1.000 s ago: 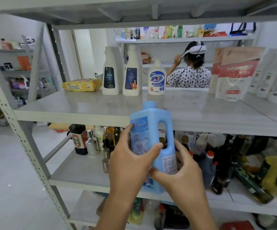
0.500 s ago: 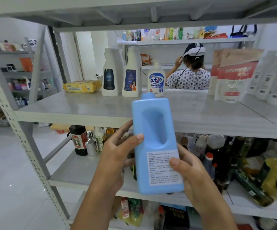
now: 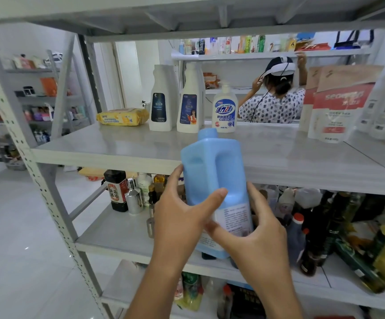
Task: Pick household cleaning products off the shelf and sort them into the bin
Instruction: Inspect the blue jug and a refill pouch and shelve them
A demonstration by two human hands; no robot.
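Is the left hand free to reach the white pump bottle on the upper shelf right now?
Probably not yet: the left hand grips the blue bottle, as does the right hand. The shelf before the pump bottle is bare, though.

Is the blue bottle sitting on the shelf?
No, the left hand and right hand hold the blue bottle in front of it.

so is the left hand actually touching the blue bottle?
Touching. Head view: the left hand grips the blue bottle, thumb pressed across its front, fingers curled round its left edge.
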